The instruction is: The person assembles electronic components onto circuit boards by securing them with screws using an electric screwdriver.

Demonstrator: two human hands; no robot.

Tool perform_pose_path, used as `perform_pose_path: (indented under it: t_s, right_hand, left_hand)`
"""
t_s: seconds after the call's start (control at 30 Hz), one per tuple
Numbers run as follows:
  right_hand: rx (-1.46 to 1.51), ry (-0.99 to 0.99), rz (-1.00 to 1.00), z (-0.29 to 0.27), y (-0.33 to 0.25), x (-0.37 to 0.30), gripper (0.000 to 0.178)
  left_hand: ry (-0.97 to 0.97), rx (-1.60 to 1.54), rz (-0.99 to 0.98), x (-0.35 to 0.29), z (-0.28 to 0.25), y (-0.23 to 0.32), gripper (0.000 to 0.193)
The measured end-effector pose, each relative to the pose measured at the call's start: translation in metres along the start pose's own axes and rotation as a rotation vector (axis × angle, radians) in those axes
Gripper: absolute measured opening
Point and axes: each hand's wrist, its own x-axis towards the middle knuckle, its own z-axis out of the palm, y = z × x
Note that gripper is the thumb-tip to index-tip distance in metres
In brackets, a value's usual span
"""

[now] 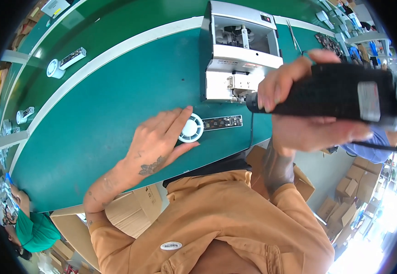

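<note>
My left hand [158, 133] grips a small white fan [191, 129] by its round head, thumb at the near side and fingers at the far side. A narrow strip with an exposed circuit board [223, 123] extends from the head to the right, flat on the green table. My right hand [294, 91] is raised at the right, closed round a black electric screwdriver [335, 93], close to the camera and partly blurred. The tool's narrower end points left, over the table. Just beyond stands a white and silver screw feeder [241, 59] with a window into its inside.
The green table [116, 105] has a pale rail [107, 48] along its far side. Beyond it lie another fan with a bare board [66, 63] and a smaller one [25, 115]. Tweezers [293, 34] lie right of the feeder. Cardboard boxes [136, 208] stand below the table edge.
</note>
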Motion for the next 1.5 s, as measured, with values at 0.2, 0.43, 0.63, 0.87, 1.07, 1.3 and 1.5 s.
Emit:
perform_pose_path:
  t_s: [0.2,0.43,0.63,0.87,1.07,1.3,1.5]
  right_hand:
    - [0.504,-0.185,0.115,0.005,-0.009,-0.021,0.106]
    - [0.260,-0.124,0.274,0.012,0.002,-0.032,0.108]
    - [0.413,-0.224,0.173,-0.006,0.009,-0.030,0.107]
    - [0.466,-0.362,0.120,0.000,0.027,-0.045,0.105]
    - [0.523,-0.169,0.123,0.017,0.019,-0.055,0.098]
    - [0.367,-0.181,0.182,-0.003,0.009,-0.050,0.090]
    - [0.774,0.241,0.403,-0.074,0.002,-0.030,0.068]
  left_hand:
    - [-0.001,-0.003,0.000,0.002,0.004,0.000,0.070]
    - [0.009,0.027,0.038,0.008,0.006,0.002,0.067]
    - [0.014,0.048,0.042,0.009,0.010,0.005,0.067]
    - [-0.021,0.043,0.062,0.014,0.003,0.007,0.068]
    - [-0.022,0.148,0.031,0.013,0.009,0.013,0.069]
    - [-0.099,0.334,-0.018,0.023,0.001,0.023,0.064]
    - [-0.344,0.029,-0.151,0.025,-0.074,-0.014,0.057]
